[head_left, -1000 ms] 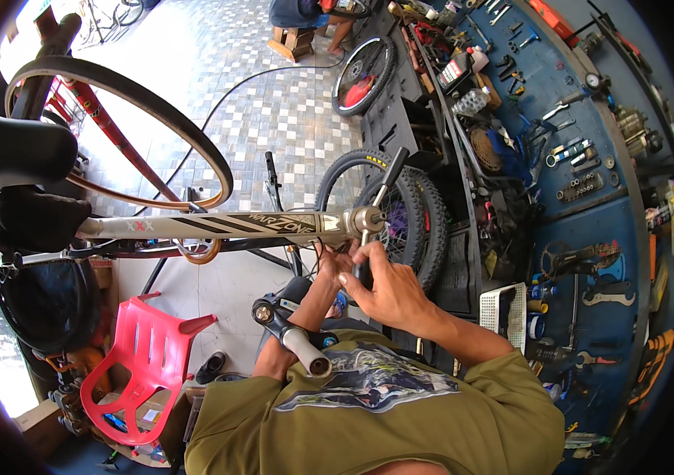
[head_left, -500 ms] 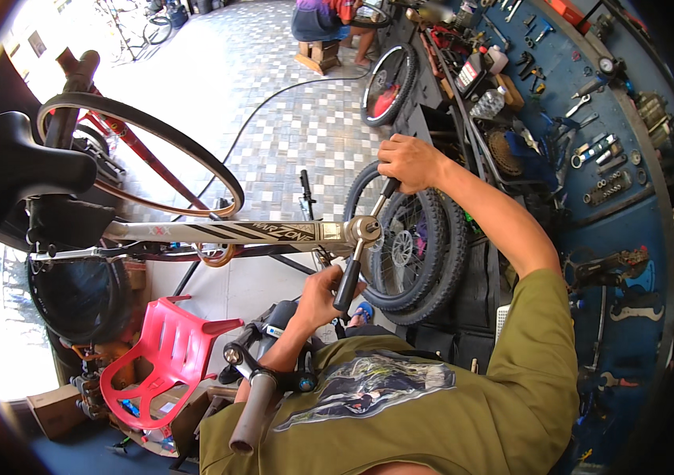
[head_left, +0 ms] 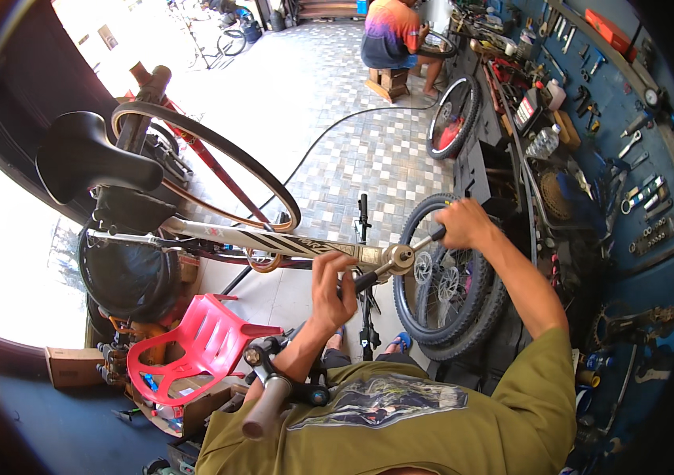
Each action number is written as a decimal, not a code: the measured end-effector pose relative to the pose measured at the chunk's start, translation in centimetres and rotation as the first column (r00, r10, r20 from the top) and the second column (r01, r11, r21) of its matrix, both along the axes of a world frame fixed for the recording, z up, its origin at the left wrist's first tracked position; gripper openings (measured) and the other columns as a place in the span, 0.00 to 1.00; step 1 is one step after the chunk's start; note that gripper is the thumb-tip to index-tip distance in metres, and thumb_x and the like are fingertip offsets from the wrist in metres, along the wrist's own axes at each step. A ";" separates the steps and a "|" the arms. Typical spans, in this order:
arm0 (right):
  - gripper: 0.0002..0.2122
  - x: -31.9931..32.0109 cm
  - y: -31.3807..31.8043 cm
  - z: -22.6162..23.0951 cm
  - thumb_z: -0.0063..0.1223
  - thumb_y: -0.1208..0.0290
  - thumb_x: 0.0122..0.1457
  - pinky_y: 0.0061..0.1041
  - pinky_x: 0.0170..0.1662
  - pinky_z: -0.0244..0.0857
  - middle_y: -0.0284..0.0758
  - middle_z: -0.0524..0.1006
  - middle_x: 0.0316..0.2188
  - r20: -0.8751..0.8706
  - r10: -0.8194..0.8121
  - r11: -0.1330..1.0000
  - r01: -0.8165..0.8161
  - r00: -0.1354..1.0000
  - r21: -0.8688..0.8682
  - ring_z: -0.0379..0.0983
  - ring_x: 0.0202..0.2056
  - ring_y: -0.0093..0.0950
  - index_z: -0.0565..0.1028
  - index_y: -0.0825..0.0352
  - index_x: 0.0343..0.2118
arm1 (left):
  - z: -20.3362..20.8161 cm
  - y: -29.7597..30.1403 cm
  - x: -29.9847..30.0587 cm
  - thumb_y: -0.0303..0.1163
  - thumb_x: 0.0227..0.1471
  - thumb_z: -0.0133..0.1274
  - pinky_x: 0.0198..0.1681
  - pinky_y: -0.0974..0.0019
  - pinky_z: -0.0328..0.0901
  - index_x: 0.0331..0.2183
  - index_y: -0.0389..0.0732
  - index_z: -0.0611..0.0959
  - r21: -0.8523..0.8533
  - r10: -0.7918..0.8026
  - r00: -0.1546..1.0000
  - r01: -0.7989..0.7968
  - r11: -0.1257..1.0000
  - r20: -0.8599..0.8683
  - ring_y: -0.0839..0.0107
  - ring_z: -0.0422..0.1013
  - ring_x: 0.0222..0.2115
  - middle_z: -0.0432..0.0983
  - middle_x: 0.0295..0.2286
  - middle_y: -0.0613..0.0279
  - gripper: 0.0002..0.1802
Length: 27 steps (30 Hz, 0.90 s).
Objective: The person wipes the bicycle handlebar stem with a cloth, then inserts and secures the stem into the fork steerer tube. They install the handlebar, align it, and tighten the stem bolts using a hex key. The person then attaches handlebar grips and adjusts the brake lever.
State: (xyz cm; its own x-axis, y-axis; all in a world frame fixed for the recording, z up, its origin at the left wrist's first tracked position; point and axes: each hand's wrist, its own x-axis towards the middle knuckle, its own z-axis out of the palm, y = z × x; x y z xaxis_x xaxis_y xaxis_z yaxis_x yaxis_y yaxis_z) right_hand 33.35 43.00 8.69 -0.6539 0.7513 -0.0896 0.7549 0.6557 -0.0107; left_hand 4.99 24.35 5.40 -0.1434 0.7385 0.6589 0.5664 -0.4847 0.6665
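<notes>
A white bicycle frame [head_left: 230, 235] with dark lettering lies across the middle of the view, its head tube [head_left: 397, 260] toward the right. A ratchet wrench [head_left: 365, 281] with a black handle sits on the end of the head tube. My left hand [head_left: 329, 294] is loosely around the handle's end, fingers curled and partly raised, thumb across it. On the far side, my right hand [head_left: 464, 225] is closed around the grip of a second tool [head_left: 430, 239], whose shaft runs to the head tube; its working end is hidden.
A fork with a stem [head_left: 267, 380] stands close by my left forearm. Mountain bike wheels [head_left: 420, 317] lean at the right, below a tool wall [head_left: 630, 95]. A red plastic chair [head_left: 198, 340] stands left. Another person [head_left: 391, 36] sits at the back holding a wheel.
The wrench handle has swung from pointing toward me to pointing left, my left hand moving with it. My right hand stays on its tool. The whole view has shifted.
</notes>
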 end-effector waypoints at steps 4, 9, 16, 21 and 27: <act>0.16 2.2 -7.6 -0.2 0.64 0.54 0.48 0.47 0.44 0.76 0.50 0.83 0.28 -0.132 -0.239 0.949 0.203 0.962 -0.241 0.82 0.35 0.51 0.83 0.63 0.31 | 0.6 3.5 -2.3 0.18 0.61 0.46 0.47 0.55 0.67 0.42 0.33 0.80 -0.031 0.100 0.995 -0.100 0.995 -0.002 0.50 0.73 0.41 0.76 0.37 0.47 0.10; 0.19 2.7 -14.7 -1.7 0.65 0.53 0.60 0.29 0.23 0.68 0.33 0.75 0.18 -0.052 -0.493 0.265 0.093 0.869 -0.960 0.72 0.18 0.25 0.79 0.68 0.29 | 0.6 9.1 -1.9 0.36 0.68 0.49 0.47 0.52 0.67 0.47 0.35 0.79 -0.195 0.098 0.990 -0.077 0.978 0.101 0.51 0.76 0.40 0.79 0.37 0.46 0.15; 0.14 -2.4 -23.1 -4.8 0.49 0.59 0.68 0.27 0.16 0.55 0.30 0.65 0.12 0.097 -0.968 -0.221 -0.602 0.231 -0.768 0.60 0.12 0.26 0.70 0.64 0.29 | -0.1 14.0 2.1 0.54 0.68 0.48 0.45 0.46 0.67 0.52 0.36 0.72 -0.410 0.094 0.993 -0.060 0.910 0.064 0.44 0.77 0.40 0.81 0.39 0.42 0.29; 0.13 -7.6 -25.6 -4.4 0.46 0.58 0.67 0.28 0.16 0.52 0.30 0.61 0.11 0.279 -0.957 -0.111 -0.786 -0.080 -0.608 0.58 0.12 0.27 0.68 0.61 0.30 | -1.0 13.7 3.9 0.58 0.69 0.44 0.53 0.42 0.63 0.55 0.36 0.73 -0.372 -0.024 0.986 -0.040 0.927 -0.165 0.43 0.76 0.45 0.78 0.48 0.41 0.33; 0.16 -12.0 -25.1 -3.1 0.48 0.54 0.66 0.29 0.20 0.51 0.28 0.60 0.12 0.400 -0.902 -0.042 -0.889 -0.163 -0.456 0.58 0.14 0.25 0.67 0.59 0.24 | -2.0 9.9 -4.7 0.58 0.67 0.46 0.49 0.47 0.65 0.32 0.34 0.87 -0.447 0.007 0.810 -0.330 0.831 -0.586 0.50 0.79 0.38 0.83 0.31 0.44 0.34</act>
